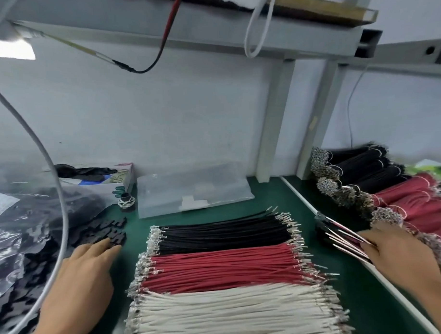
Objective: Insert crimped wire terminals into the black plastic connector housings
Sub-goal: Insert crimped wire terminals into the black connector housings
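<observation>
Black housings [109,230] under left hand [80,276] — right hand [402,255] gripping wires [341,235].

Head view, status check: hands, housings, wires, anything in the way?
Left hand open, fingers on the housings. Right hand shut on assembled wires, right of the sorted wires. White cable hangs over left hand.

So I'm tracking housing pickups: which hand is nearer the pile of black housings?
Left hand: fingertips at the black housings. Right hand is far across the wires.
</observation>
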